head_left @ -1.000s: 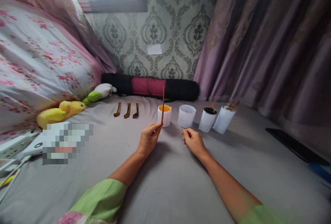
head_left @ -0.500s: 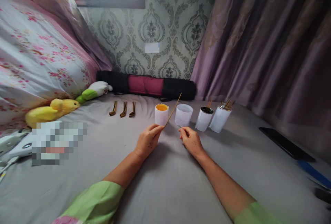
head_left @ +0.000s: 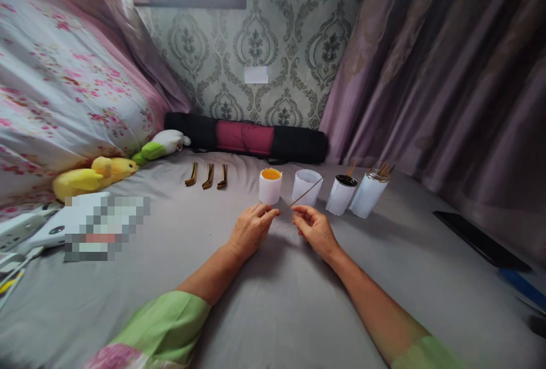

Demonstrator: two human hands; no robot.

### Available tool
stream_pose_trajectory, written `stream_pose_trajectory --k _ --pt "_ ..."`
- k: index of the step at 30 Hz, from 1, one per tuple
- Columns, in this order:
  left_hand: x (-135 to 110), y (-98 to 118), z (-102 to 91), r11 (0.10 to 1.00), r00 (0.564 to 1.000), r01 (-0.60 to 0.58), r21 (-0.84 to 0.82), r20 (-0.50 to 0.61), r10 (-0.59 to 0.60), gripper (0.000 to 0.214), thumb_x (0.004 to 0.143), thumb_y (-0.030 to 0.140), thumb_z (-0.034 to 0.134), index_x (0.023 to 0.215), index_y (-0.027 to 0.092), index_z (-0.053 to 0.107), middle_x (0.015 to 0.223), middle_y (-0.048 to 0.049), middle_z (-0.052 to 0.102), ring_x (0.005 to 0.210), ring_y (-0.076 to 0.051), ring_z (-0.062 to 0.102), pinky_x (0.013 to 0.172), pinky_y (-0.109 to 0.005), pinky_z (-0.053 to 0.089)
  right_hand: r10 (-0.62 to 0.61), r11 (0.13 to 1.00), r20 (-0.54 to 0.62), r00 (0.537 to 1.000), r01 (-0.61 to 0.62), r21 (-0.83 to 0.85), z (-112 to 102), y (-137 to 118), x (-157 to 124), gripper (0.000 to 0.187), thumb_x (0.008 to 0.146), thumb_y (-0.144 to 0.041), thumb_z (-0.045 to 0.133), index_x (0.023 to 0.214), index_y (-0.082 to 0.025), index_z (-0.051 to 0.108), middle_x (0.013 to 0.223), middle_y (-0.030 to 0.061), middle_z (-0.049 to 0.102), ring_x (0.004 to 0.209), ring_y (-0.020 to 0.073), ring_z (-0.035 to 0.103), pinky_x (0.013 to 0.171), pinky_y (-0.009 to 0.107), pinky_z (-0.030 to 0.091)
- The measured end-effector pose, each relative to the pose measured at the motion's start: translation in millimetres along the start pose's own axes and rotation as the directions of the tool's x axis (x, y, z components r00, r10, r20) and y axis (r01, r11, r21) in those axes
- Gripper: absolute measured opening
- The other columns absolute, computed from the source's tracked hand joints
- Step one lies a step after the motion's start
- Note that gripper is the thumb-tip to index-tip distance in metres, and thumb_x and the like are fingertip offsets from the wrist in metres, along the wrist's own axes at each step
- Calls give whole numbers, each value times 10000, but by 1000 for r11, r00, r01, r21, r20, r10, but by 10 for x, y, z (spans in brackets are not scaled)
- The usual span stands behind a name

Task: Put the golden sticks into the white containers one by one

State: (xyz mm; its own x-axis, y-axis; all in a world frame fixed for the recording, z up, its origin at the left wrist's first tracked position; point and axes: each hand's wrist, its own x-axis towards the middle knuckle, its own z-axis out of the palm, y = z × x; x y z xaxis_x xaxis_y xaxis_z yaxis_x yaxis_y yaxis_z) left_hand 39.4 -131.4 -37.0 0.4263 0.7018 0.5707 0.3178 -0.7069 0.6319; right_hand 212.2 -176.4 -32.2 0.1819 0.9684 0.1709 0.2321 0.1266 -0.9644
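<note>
A thin brown stick (head_left: 307, 191) slants up to the right from the fingertips of my right hand (head_left: 316, 231), which is closed in a pinch on its lower end. My left hand (head_left: 252, 231) is closed too, thumb and forefinger pressed together; whatever may be between them is too small to make out. Just beyond my left hand stands a white-wrapped can (head_left: 270, 191) with a yellow inside. A white cup (head_left: 301, 194) is behind the stick. To its right are a white-wrapped tin (head_left: 339, 201) with a dark inside and a taller wrapped jar (head_left: 364, 201), with thin sticks showing at their tops.
Bent brown stick bundles (head_left: 208, 177) lie in a row at the back left of the grey sheet (head_left: 264, 312). A yellow plush toy (head_left: 94, 178) and a white device (head_left: 63, 227) are farther left. A black tablet-like object (head_left: 478, 238) lies right. A black-and-maroon roll (head_left: 245, 137) lines the wall.
The stick has passed from my left hand to my right and now leans lower, toward the right. My left fingers are off it. The view has shifted slightly.
</note>
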Motion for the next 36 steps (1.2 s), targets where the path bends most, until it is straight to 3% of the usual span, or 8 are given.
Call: stream_pose_trajectory --k 2,5,10,20,27,36 --pt "-2 4 -5 969 991 -129 211 64 118 266 812 189 450 1007 238 624 943 -85 599 867 -183 532 818 -322 392 -9 999 17 1000 8 45 11 -18 -12 388 678 -407 575 962 -144 551 669 -3 544 475 70 455 372 175 344" --pt "-2 14 -15 848 958 -281 450 178 223 293 846 178 373 1053 186 580 940 -92 585 854 -179 523 755 -322 416 -20 994 27 999 17 105 17 -23 -19 394 683 -425 589 957 -144 553 671 -8 535 465 60 443 358 172 330" --pt "-1 9 -19 765 938 -342 545 242 247 289 848 177 367 1059 175 564 924 -82 572 854 -172 510 742 -308 415 -2 983 51 999 -7 185 23 -19 -18 380 713 -460 560 936 -153 552 668 -7 539 436 54 430 329 170 295" --pt "-3 5 -4 783 932 -340 522 298 206 283 853 184 352 1040 171 564 922 -80 558 848 -167 493 756 -299 401 26 965 26 999 -32 260 26 34 5 371 708 -496 552 845 -151 560 639 -13 536 429 53 431 325 167 289" --pt "-5 4 39 878 963 -230 420 231 142 284 872 222 321 975 177 581 890 -62 564 827 -148 513 758 -266 405 39 965 30 999 -45 259 22 48 9 366 720 -466 551 892 -143 572 639 -13 539 431 48 428 328 165 301" --pt "14 -55 81 977 988 -33 210 153 0 216 824 214 417 884 190 623 856 -45 589 758 -127 544 697 -230 418 57 968 4 998 -56 246 11 69 20 348 727 -450 543 895 -147 568 625 -18 536 430 51 436 322 159 299"
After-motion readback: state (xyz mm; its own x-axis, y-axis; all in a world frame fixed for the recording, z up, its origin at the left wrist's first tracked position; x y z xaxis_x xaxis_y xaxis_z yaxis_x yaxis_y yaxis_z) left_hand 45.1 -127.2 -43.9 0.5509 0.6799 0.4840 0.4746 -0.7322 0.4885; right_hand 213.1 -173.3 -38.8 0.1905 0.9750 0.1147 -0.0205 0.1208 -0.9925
